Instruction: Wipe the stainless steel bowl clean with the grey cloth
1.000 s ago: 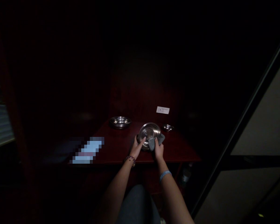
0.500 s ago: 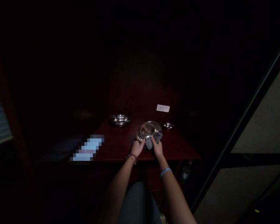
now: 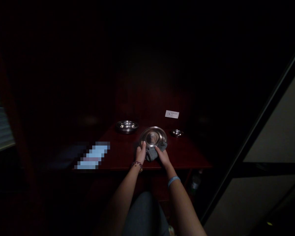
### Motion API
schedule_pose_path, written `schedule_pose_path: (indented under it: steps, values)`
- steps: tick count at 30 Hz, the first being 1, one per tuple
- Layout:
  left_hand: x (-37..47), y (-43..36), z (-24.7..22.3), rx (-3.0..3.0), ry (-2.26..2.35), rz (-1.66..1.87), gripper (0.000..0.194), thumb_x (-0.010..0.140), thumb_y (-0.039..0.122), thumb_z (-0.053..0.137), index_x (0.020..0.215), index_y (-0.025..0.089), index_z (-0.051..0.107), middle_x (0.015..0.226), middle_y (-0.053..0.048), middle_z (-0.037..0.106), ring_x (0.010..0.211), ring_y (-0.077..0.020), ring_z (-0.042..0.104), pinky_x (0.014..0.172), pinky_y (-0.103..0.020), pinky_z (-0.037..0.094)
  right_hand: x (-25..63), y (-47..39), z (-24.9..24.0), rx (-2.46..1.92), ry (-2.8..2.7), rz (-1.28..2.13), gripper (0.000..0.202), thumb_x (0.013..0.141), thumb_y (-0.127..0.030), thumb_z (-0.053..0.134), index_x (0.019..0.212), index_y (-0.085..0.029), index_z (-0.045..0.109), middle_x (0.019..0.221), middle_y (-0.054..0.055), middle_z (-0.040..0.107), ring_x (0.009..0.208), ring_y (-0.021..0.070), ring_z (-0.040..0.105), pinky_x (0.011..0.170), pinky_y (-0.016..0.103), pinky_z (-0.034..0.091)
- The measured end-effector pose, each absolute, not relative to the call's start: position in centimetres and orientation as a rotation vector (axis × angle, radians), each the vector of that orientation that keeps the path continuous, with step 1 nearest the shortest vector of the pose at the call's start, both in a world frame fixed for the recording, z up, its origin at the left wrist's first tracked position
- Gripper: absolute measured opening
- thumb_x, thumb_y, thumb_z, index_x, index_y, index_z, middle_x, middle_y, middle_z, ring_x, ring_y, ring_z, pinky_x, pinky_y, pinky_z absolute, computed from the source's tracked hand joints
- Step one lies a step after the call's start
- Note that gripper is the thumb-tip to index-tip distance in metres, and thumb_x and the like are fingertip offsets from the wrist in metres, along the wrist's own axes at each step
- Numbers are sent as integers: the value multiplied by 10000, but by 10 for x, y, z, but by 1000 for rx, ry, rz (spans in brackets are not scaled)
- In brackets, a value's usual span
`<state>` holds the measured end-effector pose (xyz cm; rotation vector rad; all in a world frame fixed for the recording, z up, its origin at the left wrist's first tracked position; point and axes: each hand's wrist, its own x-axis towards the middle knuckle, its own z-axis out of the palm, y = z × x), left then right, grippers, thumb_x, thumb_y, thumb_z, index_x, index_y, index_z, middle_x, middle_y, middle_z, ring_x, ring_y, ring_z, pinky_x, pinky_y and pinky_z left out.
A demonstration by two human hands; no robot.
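A shiny round metal plate (image 3: pixel 152 137) is held up over the dark red table, tilted so that its face shows. My left hand (image 3: pixel 141 153) grips its near left rim, thumb on the face. My right hand (image 3: pixel 163 155) is closed on a grey cloth (image 3: pixel 152 154) and presses it against the plate's near right rim. The cloth hangs folded between the two hands. Fingers under the plate are hidden.
On the table (image 3: pixel 120 154), a metal dish or stack of dishes (image 3: pixel 127 126) stands back left and a small metal bowl (image 3: pixel 177 133) back right. A pixelated bright patch lies front left. A white socket panel (image 3: pixel 172 114) is on the back wall. Below right is a bottle (image 3: pixel 195 184).
The plate has shifted slightly left and turned in my hands, with its face now more toward me. My left hand has moved left and up along the rim; the cloth has moved left too.
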<state>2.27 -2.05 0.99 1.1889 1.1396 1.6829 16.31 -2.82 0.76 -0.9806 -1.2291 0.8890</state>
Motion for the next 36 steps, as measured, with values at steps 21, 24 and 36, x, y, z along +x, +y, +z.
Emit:
schedule_pose_path:
  steps: [21,24,36]
  values:
    - [28,-20,8,1291,1009,1658,448,898,461,488,1131,112,646,1185,-147,681,1141,-253,622,991,-345,466,170,-34,8,-1171,-1090,640,465,754,-577,614,880,-142,719,901,113,751,877,250,700,778,291,511]
    - [28,-19,8,1299,973,1630,394,860,416,563,1100,119,658,1155,-140,696,1131,-245,628,1007,-362,459,170,-31,5,-1143,-1088,696,477,752,-584,615,919,-148,714,915,97,750,886,238,699,788,289,515]
    - [32,-14,2,1404,875,1625,422,782,290,631,1178,142,621,1301,-130,618,1256,-218,540,1105,-370,354,167,-35,16,-901,-1073,1022,485,739,-458,665,1106,-141,656,1099,90,717,1045,229,663,895,302,507]
